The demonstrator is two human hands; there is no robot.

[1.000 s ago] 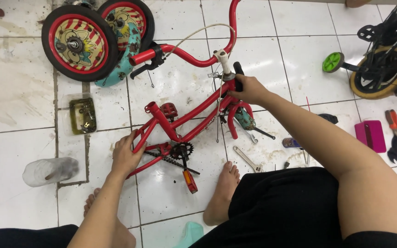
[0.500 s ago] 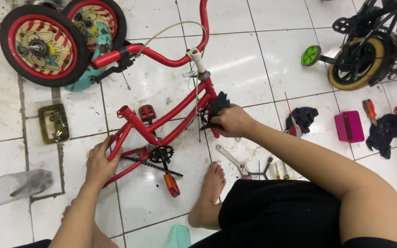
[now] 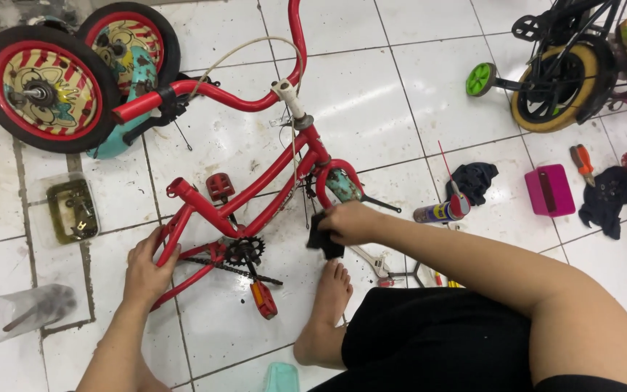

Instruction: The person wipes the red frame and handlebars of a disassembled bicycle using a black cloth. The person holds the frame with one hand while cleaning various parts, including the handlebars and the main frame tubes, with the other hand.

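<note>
A red bike frame point(image 3: 255, 196) lies wheel-less on the white tiled floor point(image 3: 415, 80). The left hand point(image 3: 146, 267) has its grip wrapped around the frame's rear stay, just beside the chain point(image 3: 230, 268). The right hand point(image 3: 350, 221) is closed on a dark rag point(image 3: 324, 239) — held below the fork point(image 3: 339, 178), near the frame's front. A spray can point(image 3: 440, 210) lies right of the frame; two loose wheels point(image 3: 48, 87) rest beyond its handlebar — and a wrench point(image 3: 371, 260) lies beside the bare foot point(image 3: 328, 301).
</note>
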